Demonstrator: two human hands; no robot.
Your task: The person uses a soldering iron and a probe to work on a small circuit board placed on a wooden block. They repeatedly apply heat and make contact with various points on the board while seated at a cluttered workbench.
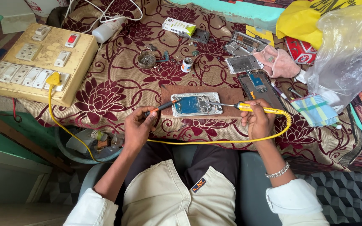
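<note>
With my right hand (pixel 257 121) closed on the yellow soldering iron (pixel 259 109) and my left hand (pixel 140 125) pinching a screwdriver (pixel 161 109), a slip could scorch the opened phone (pixel 196 104) mid-frame.

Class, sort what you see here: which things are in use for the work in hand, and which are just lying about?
In use:
left hand with screwdriver
right hand with yellow soldering iron
opened phone on wooden board
switchboard

Lying about:
white bottle
small pot
phone frames
checked cloth
plastic bag
</note>
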